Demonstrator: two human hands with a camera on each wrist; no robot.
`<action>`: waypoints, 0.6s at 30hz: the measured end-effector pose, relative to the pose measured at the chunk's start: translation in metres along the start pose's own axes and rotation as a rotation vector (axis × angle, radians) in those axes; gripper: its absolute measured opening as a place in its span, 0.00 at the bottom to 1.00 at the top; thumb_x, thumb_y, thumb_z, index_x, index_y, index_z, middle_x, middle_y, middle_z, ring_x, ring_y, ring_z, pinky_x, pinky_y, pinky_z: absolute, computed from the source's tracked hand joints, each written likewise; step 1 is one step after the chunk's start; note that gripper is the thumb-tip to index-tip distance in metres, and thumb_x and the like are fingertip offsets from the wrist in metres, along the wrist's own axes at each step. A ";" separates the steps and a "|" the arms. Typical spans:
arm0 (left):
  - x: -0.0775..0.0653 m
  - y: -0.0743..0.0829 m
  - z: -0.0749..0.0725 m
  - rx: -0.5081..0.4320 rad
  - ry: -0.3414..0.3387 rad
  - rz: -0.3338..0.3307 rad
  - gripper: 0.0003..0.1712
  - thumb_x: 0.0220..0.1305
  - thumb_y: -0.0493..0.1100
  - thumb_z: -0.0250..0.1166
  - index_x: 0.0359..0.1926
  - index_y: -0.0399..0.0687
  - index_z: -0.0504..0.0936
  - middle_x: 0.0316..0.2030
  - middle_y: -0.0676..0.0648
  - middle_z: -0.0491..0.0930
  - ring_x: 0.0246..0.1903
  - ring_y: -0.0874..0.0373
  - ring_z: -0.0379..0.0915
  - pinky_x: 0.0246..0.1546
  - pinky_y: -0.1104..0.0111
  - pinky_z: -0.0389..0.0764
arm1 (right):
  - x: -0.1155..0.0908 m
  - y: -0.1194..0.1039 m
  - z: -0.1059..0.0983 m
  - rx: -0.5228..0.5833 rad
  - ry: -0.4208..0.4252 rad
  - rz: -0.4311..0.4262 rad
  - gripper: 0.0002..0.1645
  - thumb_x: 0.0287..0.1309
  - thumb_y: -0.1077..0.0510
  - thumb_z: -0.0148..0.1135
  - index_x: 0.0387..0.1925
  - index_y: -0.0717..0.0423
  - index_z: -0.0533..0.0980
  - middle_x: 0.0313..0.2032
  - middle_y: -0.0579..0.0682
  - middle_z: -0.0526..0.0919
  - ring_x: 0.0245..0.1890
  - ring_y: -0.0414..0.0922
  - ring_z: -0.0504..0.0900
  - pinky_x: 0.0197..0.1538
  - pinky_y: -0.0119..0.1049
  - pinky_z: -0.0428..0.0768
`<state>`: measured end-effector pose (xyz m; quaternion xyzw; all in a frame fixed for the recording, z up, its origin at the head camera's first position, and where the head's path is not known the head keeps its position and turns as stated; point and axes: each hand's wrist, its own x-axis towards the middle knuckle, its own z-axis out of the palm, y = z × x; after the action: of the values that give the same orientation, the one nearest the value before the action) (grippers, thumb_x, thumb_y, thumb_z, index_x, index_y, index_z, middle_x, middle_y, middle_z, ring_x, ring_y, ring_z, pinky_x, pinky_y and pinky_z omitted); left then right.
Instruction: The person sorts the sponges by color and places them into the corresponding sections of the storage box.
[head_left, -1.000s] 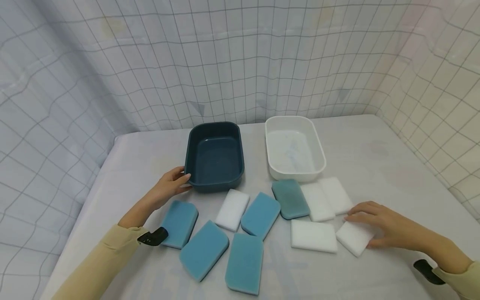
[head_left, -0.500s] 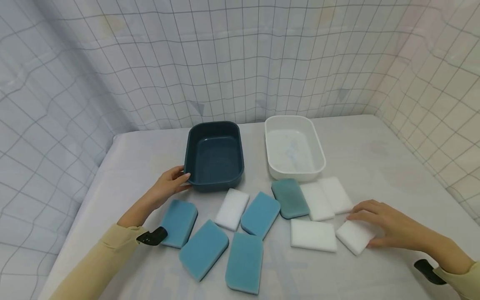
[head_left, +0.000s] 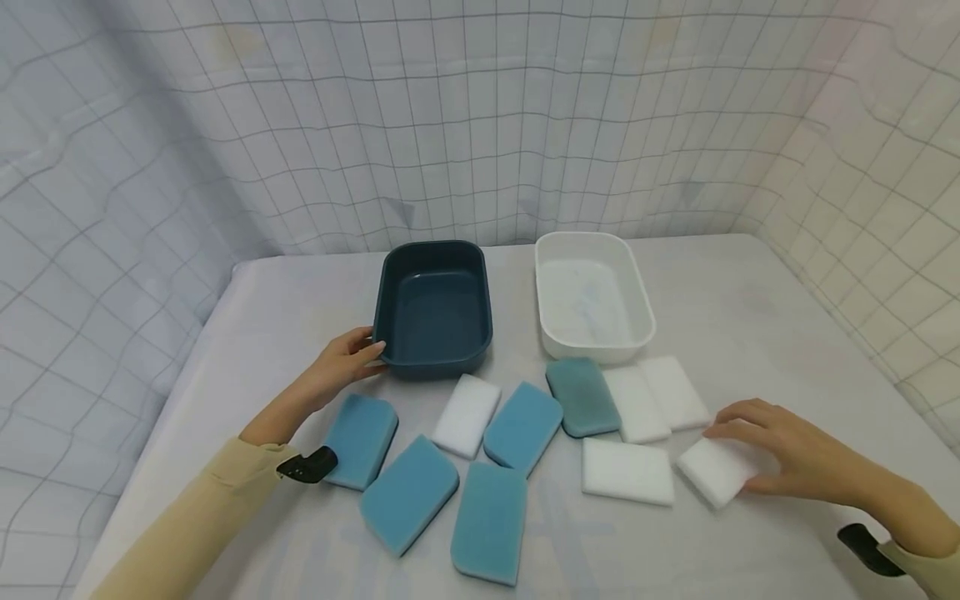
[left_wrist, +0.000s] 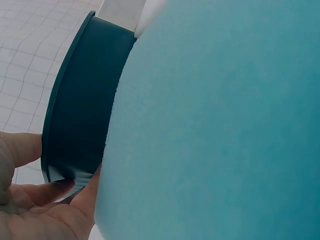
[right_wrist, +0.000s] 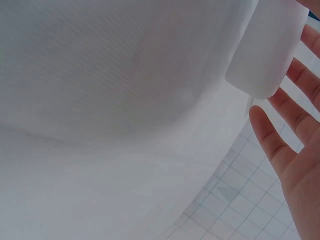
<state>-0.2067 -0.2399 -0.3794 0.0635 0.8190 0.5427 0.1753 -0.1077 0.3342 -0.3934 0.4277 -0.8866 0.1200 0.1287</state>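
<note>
In the head view my left hand (head_left: 339, 367) holds the near left corner of a dark teal rectangular bin (head_left: 433, 372). Thumb and fingers lie on opposite sides of its wall in the left wrist view, with a blue sponge (left_wrist: 215, 120) large in front. At the right, my right hand (head_left: 797, 457) grips a white sponge (head_left: 708, 475) across its sides, fingers at the far edge and thumb at the near one. That sponge (right_wrist: 270, 47) shows between several spread fingers in the right wrist view; most of the thumb is cut off there.
A white bin (head_left: 596, 340) stands right of the dark one. Several blue sponges, such as one in the front middle (head_left: 489, 523), and white ones, including one lying crosswise (head_left: 627, 472), are spread before the bins. Grid-patterned cloth (head_left: 480, 125) walls the table (head_left: 757, 333).
My right hand and the white sponge have shifted slightly right, away from the crosswise white sponge. The left hand keeps its place on the dark bin. The head view has turned a little.
</note>
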 end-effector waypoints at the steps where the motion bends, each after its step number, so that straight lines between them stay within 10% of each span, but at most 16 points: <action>1: 0.001 0.000 0.000 0.000 -0.001 -0.001 0.34 0.73 0.46 0.47 0.71 0.32 0.47 0.66 0.27 0.55 0.63 0.34 0.62 0.60 0.52 0.70 | 0.000 0.000 0.000 0.000 0.001 0.000 0.38 0.28 0.45 0.77 0.50 0.40 0.76 0.48 0.39 0.75 0.52 0.29 0.65 0.57 0.12 0.56; 18: 0.002 -0.001 0.000 0.003 0.002 -0.004 0.34 0.73 0.44 0.46 0.71 0.32 0.46 0.67 0.28 0.54 0.64 0.34 0.61 0.61 0.52 0.69 | 0.022 0.004 -0.009 0.006 0.015 -0.044 0.32 0.41 0.36 0.70 0.49 0.41 0.77 0.48 0.40 0.75 0.51 0.30 0.68 0.56 0.11 0.61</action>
<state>-0.2088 -0.2402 -0.3811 0.0618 0.8201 0.5411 0.1754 -0.1233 0.3234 -0.3785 0.4463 -0.8757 0.1231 0.1369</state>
